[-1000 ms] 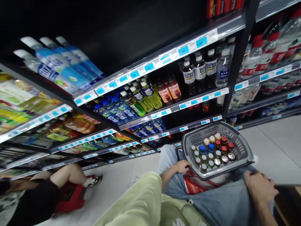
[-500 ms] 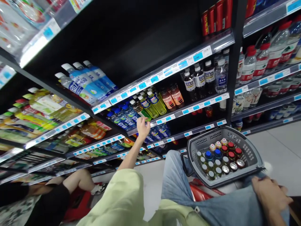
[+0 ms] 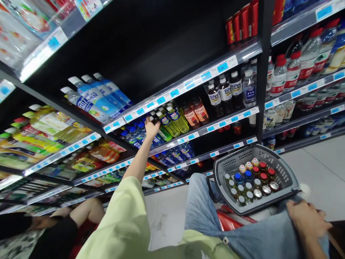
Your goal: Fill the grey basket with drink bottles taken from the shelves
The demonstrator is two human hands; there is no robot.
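Note:
My left hand point(image 3: 152, 128) reaches into a middle shelf, thumb and fingers closed around the upper part of a green-labelled bottle point(image 3: 165, 134). The bottle leans back in its row; my fingers hide part of its neck. Blue-capped bottles point(image 3: 140, 133) lie just left of the hand, and yellow-green drink bottles point(image 3: 180, 121) stand to its right. My right hand point(image 3: 307, 218) rests on my thigh with curled fingers, and no object shows in it. Beside it, a grey shopping basket point(image 3: 285, 172) holds several bottles and cans with red, blue, white and silver tops.
Blue-labelled bottles point(image 3: 101, 97) fill the left end of the shelf above. A price-tag rail point(image 3: 185, 139) runs along the shelf front. Red cans point(image 3: 244, 22) stand higher up at right. A seated person's leg point(image 3: 88, 212) is at lower left, near the tiled floor point(image 3: 164, 212).
My left hand has moved from the shelf's front edge up and left, deeper among the bottles, and now holds the green-labelled one. The right hand stays on my thigh.

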